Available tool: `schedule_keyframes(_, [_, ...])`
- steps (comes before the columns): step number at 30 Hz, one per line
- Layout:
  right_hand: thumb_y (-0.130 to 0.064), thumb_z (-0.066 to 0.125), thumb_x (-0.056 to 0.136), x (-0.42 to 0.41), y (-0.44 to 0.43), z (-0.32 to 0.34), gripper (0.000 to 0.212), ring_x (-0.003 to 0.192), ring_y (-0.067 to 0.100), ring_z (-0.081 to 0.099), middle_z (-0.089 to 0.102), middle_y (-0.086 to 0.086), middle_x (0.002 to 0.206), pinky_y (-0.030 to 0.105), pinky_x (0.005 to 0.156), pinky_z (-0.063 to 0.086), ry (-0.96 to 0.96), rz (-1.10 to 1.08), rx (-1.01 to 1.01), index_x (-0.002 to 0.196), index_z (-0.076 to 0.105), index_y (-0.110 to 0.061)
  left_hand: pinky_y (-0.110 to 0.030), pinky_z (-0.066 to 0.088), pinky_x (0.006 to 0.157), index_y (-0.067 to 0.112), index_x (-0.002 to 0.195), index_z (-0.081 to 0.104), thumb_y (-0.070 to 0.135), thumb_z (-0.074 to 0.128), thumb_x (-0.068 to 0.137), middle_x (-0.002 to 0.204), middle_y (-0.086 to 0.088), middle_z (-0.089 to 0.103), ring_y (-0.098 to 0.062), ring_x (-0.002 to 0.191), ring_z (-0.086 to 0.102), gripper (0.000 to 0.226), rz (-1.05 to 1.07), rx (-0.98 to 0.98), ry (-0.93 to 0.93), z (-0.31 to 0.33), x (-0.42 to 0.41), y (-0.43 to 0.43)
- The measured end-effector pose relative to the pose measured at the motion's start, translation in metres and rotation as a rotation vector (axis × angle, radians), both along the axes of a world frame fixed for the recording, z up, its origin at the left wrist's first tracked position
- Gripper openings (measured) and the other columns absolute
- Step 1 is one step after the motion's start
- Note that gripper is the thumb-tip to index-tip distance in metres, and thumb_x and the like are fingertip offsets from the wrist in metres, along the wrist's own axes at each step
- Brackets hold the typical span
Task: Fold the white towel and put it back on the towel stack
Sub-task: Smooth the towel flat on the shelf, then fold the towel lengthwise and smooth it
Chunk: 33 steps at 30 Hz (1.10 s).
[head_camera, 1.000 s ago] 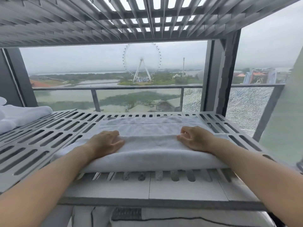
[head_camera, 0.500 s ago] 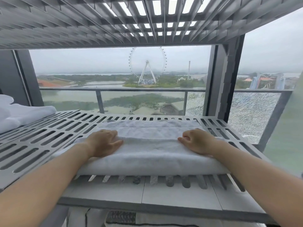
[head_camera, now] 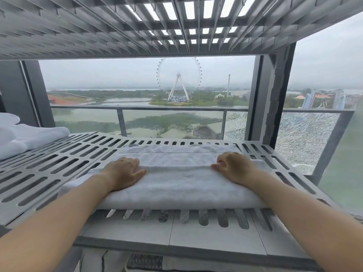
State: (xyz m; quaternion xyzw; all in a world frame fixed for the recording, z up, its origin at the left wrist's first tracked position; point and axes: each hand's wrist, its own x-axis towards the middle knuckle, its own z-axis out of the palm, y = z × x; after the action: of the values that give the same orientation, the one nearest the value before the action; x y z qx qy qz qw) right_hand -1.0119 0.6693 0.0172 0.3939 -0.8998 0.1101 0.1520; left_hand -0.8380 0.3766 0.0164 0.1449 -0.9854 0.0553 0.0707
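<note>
At the far left the stack point(head_camera: 29, 136) of white towels sits on the slotted shelf point(head_camera: 59, 163), well apart from the hands. The left hand point(head_camera: 125, 172) lies on the towel point(head_camera: 180, 179), its fingers curled over the far edge of the upper fold and its thumb flat on top. The towel lies folded in a long band across the shelf's front middle, under both palms. The right hand point(head_camera: 233, 166) grasps the same edge near the right end, fingers bent and thumb pinching the fold.
</note>
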Motion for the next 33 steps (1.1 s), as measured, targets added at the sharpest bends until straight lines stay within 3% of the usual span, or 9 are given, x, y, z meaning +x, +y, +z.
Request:
schedule_keyframes(4, [-0.038,0.051,0.09,0.012,-0.003,0.003,0.024,0.105,0.021,0.052,0.057,0.002,0.115,0.035,0.09,0.043,-0.083,-0.027,0.025,0.102,0.056,-0.018,-0.042,0.035,0.102,0.022,0.114,0.045,0.051,0.035,0.092,0.132,-0.001,0.044,-0.019,0.123,0.038,0.038,-0.002,0.04,0.021,0.004,-0.001,0.008])
schedule_keyframes(8, [-0.034,0.043,0.095,0.045,-0.03,0.004,0.033,0.121,0.02,0.047,0.05,0.0,0.134,0.034,0.099,0.038,-0.128,0.173,-0.078,0.123,0.051,-0.02,-0.041,0.025,0.111,0.023,0.133,0.039,0.042,0.034,0.096,0.147,0.001,0.032,-0.018,0.136,0.025,0.042,-0.173,0.301,0.119,0.005,-0.013,0.045])
schedule_keyframes(11, [-0.048,0.029,0.096,0.064,-0.047,-0.008,0.046,0.137,0.016,0.027,0.032,-0.004,0.15,0.036,0.112,0.017,-0.305,0.284,0.08,0.139,0.036,-0.032,-0.04,0.01,0.117,0.023,0.145,0.025,0.044,0.027,0.098,0.155,0.003,0.02,-0.012,0.142,0.014,0.051,-0.291,0.335,-0.03,-0.008,-0.02,0.075])
schedule_keyframes(14, [-0.067,0.015,0.088,0.062,-0.039,-0.019,0.057,0.144,0.016,0.0,0.005,-0.01,0.157,0.055,0.111,-0.007,-0.321,0.123,0.248,0.142,0.011,-0.048,-0.044,-0.002,0.117,0.032,0.148,0.008,0.053,0.02,0.096,0.157,0.01,0.003,-0.008,0.144,0.0,0.057,-0.25,0.245,-0.121,-0.018,-0.018,0.075])
schedule_keyframes(17, [-0.077,0.013,0.08,0.055,-0.024,-0.019,0.066,0.144,0.019,-0.005,-0.002,-0.011,0.157,0.06,0.106,-0.014,-0.369,-0.046,0.255,0.141,0.006,-0.052,-0.044,-0.002,0.117,0.034,0.147,0.006,0.056,0.019,0.095,0.157,0.011,0.0,-0.008,0.144,-0.002,0.058,-0.251,0.239,-0.146,-0.016,-0.015,0.075])
schedule_keyframes(21, [-0.081,0.011,0.076,0.05,-0.009,-0.019,0.07,0.144,0.019,-0.005,-0.003,-0.009,0.157,0.06,0.108,-0.012,-0.369,-0.134,0.263,0.14,0.004,-0.052,-0.044,-0.002,0.117,0.035,0.147,0.005,0.057,0.019,0.094,0.157,0.011,0.0,-0.008,0.144,-0.002,0.059,-0.262,0.234,-0.139,-0.015,-0.012,0.077])
schedule_keyframes(26, [-0.072,0.012,0.084,0.044,0.006,-0.022,0.067,0.144,0.016,-0.003,-0.001,-0.005,0.158,0.049,0.114,-0.007,-0.362,-0.117,0.213,0.144,0.006,-0.043,-0.043,-0.001,0.117,0.035,0.147,0.006,0.055,0.02,0.095,0.157,0.011,0.002,-0.008,0.144,0.0,0.057,-0.257,0.234,-0.142,-0.016,-0.013,0.076])
schedule_keyframes(29, [-0.055,0.017,0.094,0.047,0.006,-0.021,0.056,0.144,0.017,0.001,0.004,0.0,0.158,0.045,0.116,-0.002,-0.351,-0.082,0.158,0.146,0.013,-0.035,-0.046,-0.002,0.115,0.033,0.147,0.008,0.046,0.022,0.097,0.157,0.01,0.003,-0.008,0.144,0.0,0.054,-0.245,0.222,-0.143,-0.011,-0.018,0.082])
schedule_keyframes(33, [-0.023,0.029,0.097,0.059,0.009,-0.012,0.043,0.137,0.021,0.028,0.031,0.01,0.15,0.027,0.11,0.017,-0.353,0.0,-0.064,0.138,0.04,-0.013,-0.05,-0.003,0.116,0.027,0.147,0.016,0.028,0.024,0.097,0.157,0.009,0.008,-0.009,0.144,0.004,0.05,-0.346,0.298,-0.112,-0.006,-0.037,0.139])
